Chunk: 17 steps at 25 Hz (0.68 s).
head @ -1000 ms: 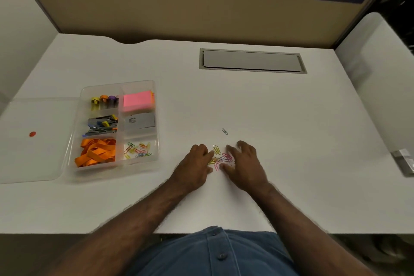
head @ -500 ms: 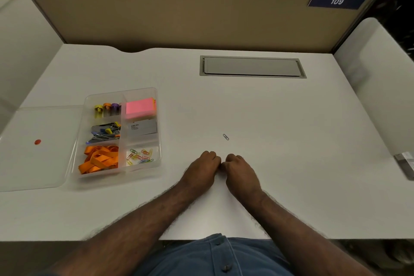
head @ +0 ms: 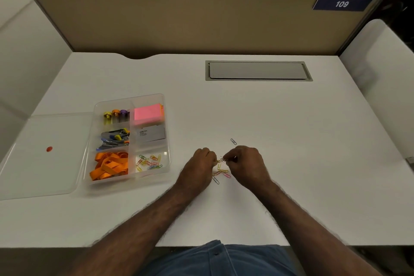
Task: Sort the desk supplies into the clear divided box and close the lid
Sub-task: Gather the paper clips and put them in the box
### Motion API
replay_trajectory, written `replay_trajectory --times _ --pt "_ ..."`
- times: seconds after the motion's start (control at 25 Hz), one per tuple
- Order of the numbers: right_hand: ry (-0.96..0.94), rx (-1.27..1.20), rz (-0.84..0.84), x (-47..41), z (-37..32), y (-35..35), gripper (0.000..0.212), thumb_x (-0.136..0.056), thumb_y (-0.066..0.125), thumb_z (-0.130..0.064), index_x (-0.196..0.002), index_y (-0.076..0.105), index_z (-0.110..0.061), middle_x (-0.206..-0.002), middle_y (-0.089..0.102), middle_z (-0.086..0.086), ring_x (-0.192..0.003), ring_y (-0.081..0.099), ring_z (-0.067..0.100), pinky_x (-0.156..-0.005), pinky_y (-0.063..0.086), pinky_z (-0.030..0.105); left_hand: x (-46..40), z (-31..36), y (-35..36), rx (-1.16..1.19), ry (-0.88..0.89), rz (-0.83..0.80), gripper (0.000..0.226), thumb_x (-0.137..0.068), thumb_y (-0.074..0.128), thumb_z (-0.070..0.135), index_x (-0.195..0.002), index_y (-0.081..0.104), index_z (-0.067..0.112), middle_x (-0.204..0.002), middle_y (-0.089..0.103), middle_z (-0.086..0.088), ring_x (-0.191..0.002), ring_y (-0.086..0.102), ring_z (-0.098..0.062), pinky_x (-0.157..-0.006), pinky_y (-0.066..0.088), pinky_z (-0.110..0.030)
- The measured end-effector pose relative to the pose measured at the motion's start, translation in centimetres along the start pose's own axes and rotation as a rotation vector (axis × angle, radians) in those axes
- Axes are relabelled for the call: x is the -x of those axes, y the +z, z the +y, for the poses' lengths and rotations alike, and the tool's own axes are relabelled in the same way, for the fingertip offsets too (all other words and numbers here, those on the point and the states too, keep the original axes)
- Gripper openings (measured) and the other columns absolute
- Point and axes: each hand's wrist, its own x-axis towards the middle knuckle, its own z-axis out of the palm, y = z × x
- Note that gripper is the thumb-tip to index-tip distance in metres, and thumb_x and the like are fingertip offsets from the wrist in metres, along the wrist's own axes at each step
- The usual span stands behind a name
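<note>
Head view showed a lone paper clip [head: 233, 141] beyond the hands on the white desk [head: 291, 119]. Left hand [head: 200, 168] and right hand [head: 245, 163] pinched coloured paper clips [head: 221, 167] between them; the clear divided box [head: 167, 141] sat open well left.
</note>
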Motion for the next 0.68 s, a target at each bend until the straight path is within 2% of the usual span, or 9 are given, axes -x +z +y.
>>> replay_trajectory --times 0.24,0.36,0.52,0.68 --pt "-0.091 -0.174 -0.011 -1.5 -6.2 1.6 0.017 -0.084 0.075 -0.015 -0.092 0.083 -0.028 -0.088 0.077 -0.013 -0.08 0.069 0.001 -0.076 0.056 0.021 2.4 -3.4 -5.4 -0.017 -0.061 0.196 0.01 -0.1 0.059 0.005 -0.094 0.067 0.006 -0.09 0.062 -0.01 -0.082 0.054 -0.025 -0.073 0.049 -0.04" --pt "-0.164 -0.205 -0.039 -1.9 -9.7 3.5 0.017 -0.084 0.075 -0.016 -0.094 0.083 -0.027 -0.09 0.078 -0.012 -0.08 0.069 0.001 -0.075 0.055 0.018 4.1 -5.9 -7.5 0.001 -0.143 0.218 0.01 -0.101 0.06 0.007 -0.1 0.068 0.002 -0.095 0.065 -0.014 -0.086 0.056 -0.028 -0.079 0.051 -0.042" --pt "-0.272 -0.196 -0.103 -2.5 -14.0 6.4 0.018 -0.086 0.073 -0.015 -0.098 0.083 -0.024 -0.096 0.079 -0.009 -0.08 0.067 -0.001 -0.074 0.049 0.012 6.2 -9.0 -9.3 0.016 -0.271 0.234 0.014 -0.098 0.065 0.009 -0.11 0.069 0.002 -0.105 0.067 -0.015 -0.097 0.059 -0.029 -0.088 0.048 -0.035" --pt "-0.296 -0.167 -0.156 -3.3 -16.6 7.9 0.019 -0.089 0.071 -0.011 -0.102 0.082 -0.02 -0.102 0.08 -0.006 -0.087 0.073 0.006 -0.081 0.056 0.02 6.9 -11.2 -9.9 -0.021 -0.325 0.238 0.02 -0.098 0.066 0.01 -0.116 0.069 0.003 -0.112 0.068 -0.014 -0.105 0.061 -0.027 -0.093 0.049 -0.034"
